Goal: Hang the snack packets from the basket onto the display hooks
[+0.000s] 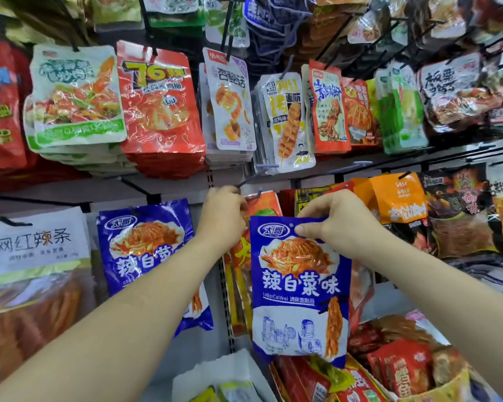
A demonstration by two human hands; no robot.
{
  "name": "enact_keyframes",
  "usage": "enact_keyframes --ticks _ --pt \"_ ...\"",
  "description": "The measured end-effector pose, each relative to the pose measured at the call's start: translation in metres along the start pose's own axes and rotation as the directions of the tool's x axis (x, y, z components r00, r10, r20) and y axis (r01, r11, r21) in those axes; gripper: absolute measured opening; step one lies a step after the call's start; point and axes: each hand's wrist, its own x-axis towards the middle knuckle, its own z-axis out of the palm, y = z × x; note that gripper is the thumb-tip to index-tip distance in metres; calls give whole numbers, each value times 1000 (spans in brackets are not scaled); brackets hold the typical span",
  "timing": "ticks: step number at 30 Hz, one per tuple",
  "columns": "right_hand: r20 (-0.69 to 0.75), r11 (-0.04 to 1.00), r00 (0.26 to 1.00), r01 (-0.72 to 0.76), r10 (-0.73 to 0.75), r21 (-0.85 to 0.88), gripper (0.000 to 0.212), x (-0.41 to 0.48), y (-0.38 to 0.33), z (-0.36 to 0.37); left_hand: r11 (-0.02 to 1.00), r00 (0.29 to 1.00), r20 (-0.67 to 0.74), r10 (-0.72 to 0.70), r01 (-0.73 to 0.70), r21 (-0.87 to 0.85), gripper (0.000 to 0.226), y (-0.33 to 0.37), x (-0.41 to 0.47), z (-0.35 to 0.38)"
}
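Observation:
My right hand (336,220) grips the top edge of a blue and white snack packet (298,288), which hangs upright in front of the lower rack. My left hand (222,217) is closed around a dark display hook (246,181) and the top of the red and orange packets (263,207) hanging just behind. A matching blue packet (145,248) hangs on the hook to the left. The basket (445,387) sits at the lower right, filled with several red and orange packets (401,364).
Rows of hooks above carry many hanging packets, such as a red one (160,103) and a white skewer one (291,123). A white packet (32,256) hangs at the far left. Orange and dark packets (398,198) hang to the right. A white bag (230,372) lies below.

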Motion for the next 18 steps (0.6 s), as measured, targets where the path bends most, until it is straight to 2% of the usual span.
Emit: enact_keyframes --ticks 1,2,3,5,6,8,10,12,14,16,18 --pt "0 1000 1000 11 -11 -7 9 -1 -3 -4 998 997 -70 -16 11 -64 27 3 -6 -5" --pt "2 1000 1000 21 -21 -11 11 -3 -6 -8 978 990 -124 -70 44 -206 28 9 -16 -14" --pt "6 999 999 36 -36 -9 14 -5 -9 -11 904 982 -108 -153 95 -417 26 17 -28 -25" --pt "18 995 995 95 -95 0 17 -9 -18 -14 601 975 128 -179 212 -771 18 33 -56 -51" --pt "29 991 991 133 -133 8 17 -12 -23 -14 561 971 204 -122 237 -793 14 38 -69 -61" --pt "72 980 978 196 -198 28 13 -17 -34 -11 677 984 170 -58 164 -717 13 39 -86 -71" --pt "135 968 965 208 -226 138 8 -20 -43 -9 699 991 72 -114 131 -703 10 35 -91 -78" --pt "248 918 953 66 -174 391 13 -20 -43 -7 698 980 -8 -201 138 -702 14 23 -91 -82" --pt "392 787 911 -146 -130 600 21 -19 -36 -1 713 966 -54 -254 149 -685 18 8 -94 -87" --pt "489 761 861 -221 -142 610 27 -19 -27 11 711 961 -52 -271 164 -684 17 -8 -101 -94" --pt "558 808 820 -243 -124 537 34 -23 -21 27 778 968 -25 -248 184 -601 15 -23 -115 -100"
